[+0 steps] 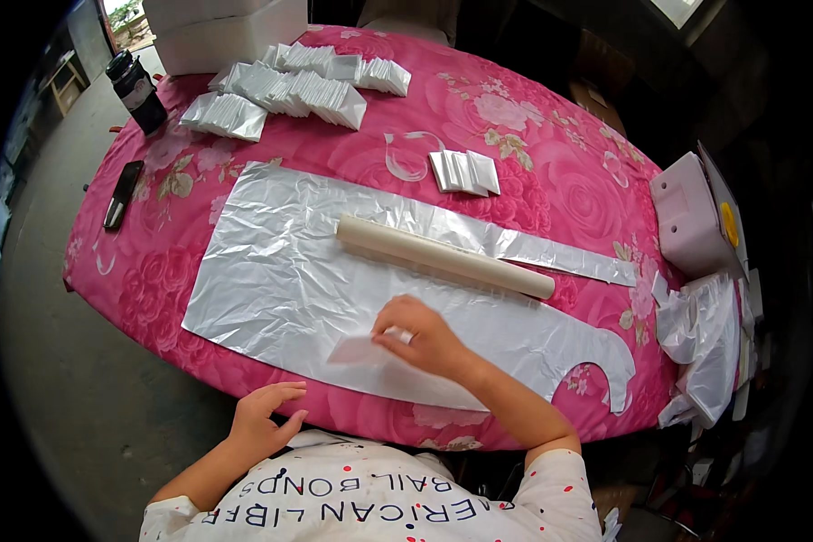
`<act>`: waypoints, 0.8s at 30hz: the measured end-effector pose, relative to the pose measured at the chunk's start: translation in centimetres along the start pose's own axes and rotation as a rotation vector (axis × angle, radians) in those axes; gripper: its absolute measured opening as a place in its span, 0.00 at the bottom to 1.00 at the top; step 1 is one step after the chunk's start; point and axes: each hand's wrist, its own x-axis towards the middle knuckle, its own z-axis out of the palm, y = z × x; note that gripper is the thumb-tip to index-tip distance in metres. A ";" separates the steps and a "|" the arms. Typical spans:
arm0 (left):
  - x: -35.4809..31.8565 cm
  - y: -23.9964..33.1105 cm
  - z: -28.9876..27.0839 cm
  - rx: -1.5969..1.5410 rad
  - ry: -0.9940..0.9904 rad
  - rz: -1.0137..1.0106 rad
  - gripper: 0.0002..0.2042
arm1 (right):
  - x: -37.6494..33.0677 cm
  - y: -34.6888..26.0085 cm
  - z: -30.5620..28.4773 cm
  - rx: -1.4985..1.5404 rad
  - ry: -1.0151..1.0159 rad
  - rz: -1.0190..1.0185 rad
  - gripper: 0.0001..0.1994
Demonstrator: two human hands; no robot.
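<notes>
A large thin translucent plastic sheet (pixel 280 271), cut like an apron, lies flat on the pink flowered tablecloth (pixel 533 135). A cream cardboard tube (pixel 443 257) rests across it. My right hand (pixel 425 339) presses on the sheet's near part and pinches a small folded corner of plastic (pixel 357 350). At the table's near edge, just off the sheet, my left hand (pixel 264 420) hovers with its fingers loosely curled and nothing in it.
Several stacks of folded plastic packets (pixel 289 90) fill the far left of the table, and a small stack (pixel 465 172) sits mid-table. A dark jar (pixel 137 90) and black handled tool (pixel 122 194) lie at left. A pink box (pixel 691 221) and crumpled plastic (pixel 709 348) sit at right.
</notes>
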 end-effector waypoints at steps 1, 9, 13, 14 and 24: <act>0.2 0.1 -0.3 0.003 -0.030 0.003 0.12 | 0.6 1.0 -2.4 -0.023 0.176 0.120 0.04; -0.5 -0.2 0.6 -0.146 -0.150 -0.077 0.10 | 6.3 16.3 -18.8 -0.119 0.932 0.476 0.13; -0.8 -0.3 0.0 -0.108 -0.112 -0.086 0.09 | 5.8 16.9 -18.2 -0.784 0.746 0.500 0.19; -0.8 -0.3 -0.3 -0.105 -0.109 -0.103 0.09 | 5.6 16.1 -17.6 -0.976 0.726 0.439 0.20; 4.0 1.6 2.2 0.037 -0.245 0.211 0.09 | -7.2 4.6 -10.2 -0.794 0.219 0.357 0.27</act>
